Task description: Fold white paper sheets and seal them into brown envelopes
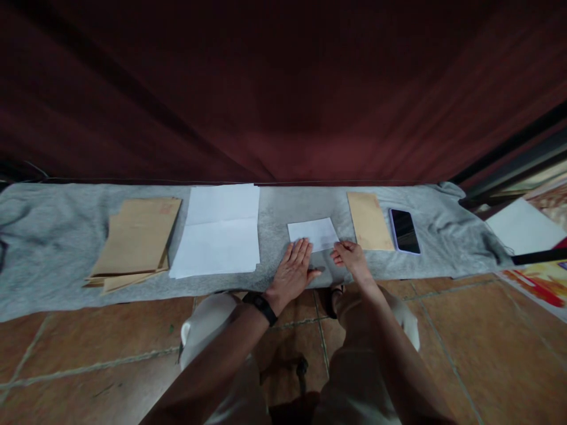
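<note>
A folded sheet of white paper [314,231] lies on the grey cloth in front of me. My left hand [295,271] rests on its near left edge, fingers stretched out and flat, the thumb pointing right. At the sheet's near right corner, my right hand [348,255] pinches the paper's edge between thumb and fingers. Just right of that hand lies a single brown envelope [371,221]. To the left of my left hand is a stack of white paper sheets [219,236], each with a crease across the middle.
A pile of brown envelopes [137,236] lies at the left on the grey cloth [44,236]. A phone [404,231] sits right of the single envelope. Behind the narrow bench hangs a dark red curtain [283,118]. Another white sheet [525,226] is off the bench at far right.
</note>
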`<action>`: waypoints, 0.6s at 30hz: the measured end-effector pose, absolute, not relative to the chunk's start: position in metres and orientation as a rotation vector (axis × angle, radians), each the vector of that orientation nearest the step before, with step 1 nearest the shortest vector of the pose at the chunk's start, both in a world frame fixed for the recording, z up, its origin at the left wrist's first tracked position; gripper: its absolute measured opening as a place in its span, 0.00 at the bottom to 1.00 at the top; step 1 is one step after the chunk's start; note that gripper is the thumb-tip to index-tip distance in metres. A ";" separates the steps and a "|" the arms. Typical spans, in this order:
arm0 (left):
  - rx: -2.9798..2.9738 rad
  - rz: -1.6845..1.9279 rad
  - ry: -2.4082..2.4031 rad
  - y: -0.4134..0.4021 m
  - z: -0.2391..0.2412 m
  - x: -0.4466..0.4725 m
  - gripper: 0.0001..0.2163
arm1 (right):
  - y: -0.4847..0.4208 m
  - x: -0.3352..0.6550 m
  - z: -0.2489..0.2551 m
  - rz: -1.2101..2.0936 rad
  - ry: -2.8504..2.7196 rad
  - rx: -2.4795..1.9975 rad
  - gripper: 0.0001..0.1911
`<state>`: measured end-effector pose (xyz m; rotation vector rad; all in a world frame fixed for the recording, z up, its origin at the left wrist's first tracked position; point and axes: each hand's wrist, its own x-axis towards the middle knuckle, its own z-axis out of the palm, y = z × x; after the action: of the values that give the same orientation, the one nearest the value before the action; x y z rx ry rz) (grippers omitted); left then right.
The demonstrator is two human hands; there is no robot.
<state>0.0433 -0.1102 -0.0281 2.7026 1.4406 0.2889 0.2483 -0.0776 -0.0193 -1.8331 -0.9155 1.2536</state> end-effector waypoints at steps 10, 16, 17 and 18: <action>2.669 0.313 1.466 -0.120 -0.026 0.039 0.36 | -0.079 0.249 -0.019 1.200 -0.994 -1.857 0.11; 2.673 0.292 1.459 -0.120 -0.025 0.038 0.36 | -0.088 0.250 -0.005 0.759 -1.289 -2.072 0.08; 2.673 0.289 1.464 -0.120 -0.024 0.039 0.36 | -0.089 0.249 -0.002 0.596 -1.368 -2.112 0.11; 2.675 0.286 1.468 -0.121 -0.024 0.039 0.36 | -0.091 0.246 0.000 0.453 -1.450 -2.121 0.14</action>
<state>0.0387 -0.1205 -0.0243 2.6753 1.4675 0.2862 0.2464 -0.0910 -0.0005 -2.1207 -1.4497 0.4532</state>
